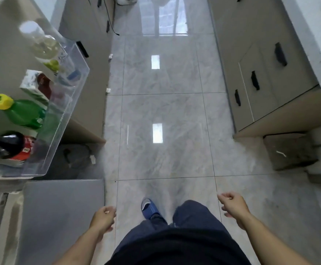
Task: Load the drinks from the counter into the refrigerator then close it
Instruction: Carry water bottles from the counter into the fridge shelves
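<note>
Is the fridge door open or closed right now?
Open. The clear door shelf swings out over the floor, with the cola bottle, green bottle and clear bottle standing in it, uncovered.

The clear door shelf [68, 104] holds three bottles, one clear with a white cap [39, 41], one green with a yellow cap [20, 110] and one dark cola with a red cap [8, 144], plus one carton [31, 85]; two empty hands, left [103, 219] and right [232, 204], show below.

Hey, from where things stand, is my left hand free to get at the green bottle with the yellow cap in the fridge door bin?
Probably yes. The left hand hangs empty over the floor, and the green bottle stands upright in the clear door bin with its yellow cap above the rim. Nothing lies between them, though the arm would have to lift.
</note>
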`<state>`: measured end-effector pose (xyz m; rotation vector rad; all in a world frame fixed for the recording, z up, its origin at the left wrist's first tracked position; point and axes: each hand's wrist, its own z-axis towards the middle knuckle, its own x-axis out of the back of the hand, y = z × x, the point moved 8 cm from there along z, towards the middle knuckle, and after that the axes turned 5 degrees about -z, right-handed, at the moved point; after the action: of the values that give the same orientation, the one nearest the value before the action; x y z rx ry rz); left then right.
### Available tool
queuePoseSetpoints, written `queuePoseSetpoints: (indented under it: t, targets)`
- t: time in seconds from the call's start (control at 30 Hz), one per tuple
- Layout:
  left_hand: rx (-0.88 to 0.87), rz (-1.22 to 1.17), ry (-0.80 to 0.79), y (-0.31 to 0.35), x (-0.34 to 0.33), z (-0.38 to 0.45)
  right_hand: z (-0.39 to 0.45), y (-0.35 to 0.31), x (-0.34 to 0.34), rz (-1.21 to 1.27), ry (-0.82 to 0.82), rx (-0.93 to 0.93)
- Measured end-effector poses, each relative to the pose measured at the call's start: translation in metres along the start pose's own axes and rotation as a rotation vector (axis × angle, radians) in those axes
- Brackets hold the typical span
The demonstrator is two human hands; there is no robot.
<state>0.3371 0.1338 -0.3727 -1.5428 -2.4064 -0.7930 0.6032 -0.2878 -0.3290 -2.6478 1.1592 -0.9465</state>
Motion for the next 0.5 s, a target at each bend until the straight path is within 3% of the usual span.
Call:
queuePoseSetpoints:
  t: [0.3,0.5]
  targets:
    - [-0.145,0.043,-0.050,0.174,-0.043,0.041,0.049,-0.002,0.044,0.022,0.038,-0.141]
    - [-0.164,0.014,0.014,0.269,-0.074,0.033,0.125,-0.065,0.101,0.005,-0.005,-0.168]
